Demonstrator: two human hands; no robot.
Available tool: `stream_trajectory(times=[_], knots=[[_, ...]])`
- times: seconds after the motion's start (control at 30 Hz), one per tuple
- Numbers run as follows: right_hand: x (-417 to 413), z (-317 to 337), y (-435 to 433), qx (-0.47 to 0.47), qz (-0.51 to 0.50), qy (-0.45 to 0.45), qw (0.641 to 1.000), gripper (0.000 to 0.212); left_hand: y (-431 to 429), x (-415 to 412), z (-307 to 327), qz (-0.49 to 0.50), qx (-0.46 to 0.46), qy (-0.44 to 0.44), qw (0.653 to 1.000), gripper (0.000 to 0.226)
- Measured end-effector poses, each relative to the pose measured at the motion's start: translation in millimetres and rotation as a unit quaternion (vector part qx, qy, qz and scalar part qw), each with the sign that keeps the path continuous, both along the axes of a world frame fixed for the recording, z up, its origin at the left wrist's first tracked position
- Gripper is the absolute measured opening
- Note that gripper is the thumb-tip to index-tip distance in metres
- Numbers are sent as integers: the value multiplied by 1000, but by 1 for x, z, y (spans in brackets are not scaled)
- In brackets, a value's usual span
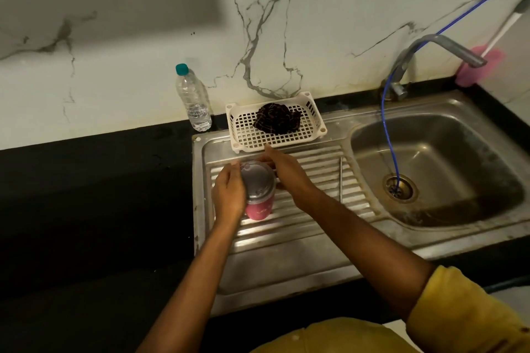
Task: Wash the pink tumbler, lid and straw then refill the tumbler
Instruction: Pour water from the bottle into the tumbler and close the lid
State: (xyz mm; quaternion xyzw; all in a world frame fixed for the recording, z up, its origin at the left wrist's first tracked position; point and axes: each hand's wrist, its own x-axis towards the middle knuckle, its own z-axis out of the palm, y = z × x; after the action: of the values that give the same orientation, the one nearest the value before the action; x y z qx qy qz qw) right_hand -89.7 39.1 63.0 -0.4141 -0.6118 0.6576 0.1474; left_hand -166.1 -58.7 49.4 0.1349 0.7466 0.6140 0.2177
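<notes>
White basket [252,136], dark cloth [276,122], blue hose [385,123]

Place: a home kitchen, at the sink counter.
Under the hands: a ribbed steel drainboard [286,238] beneath the left hand [229,192] and right hand [286,172].
Right of the right hand: a steel sink basin [459,152], with a tap [447,46] above it.
Beyond the hands: a white plastic basket [252,135], a water bottle [195,100] and a marble-look wall [143,37].
Left of the left hand: a black countertop [86,180].

pink tumbler [259,210]; white basket [243,135], dark cloth [276,120]; teal-capped bottle [195,100]; blue hose [387,123]; yellow sleeve [464,312]
</notes>
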Motion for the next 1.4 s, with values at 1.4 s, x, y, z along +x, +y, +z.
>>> stream_trajectory(times=[1.4], knots=[[19,-45,-13,65,90,152,982,34,-46,50,-17,-19,69,20,997,50]])
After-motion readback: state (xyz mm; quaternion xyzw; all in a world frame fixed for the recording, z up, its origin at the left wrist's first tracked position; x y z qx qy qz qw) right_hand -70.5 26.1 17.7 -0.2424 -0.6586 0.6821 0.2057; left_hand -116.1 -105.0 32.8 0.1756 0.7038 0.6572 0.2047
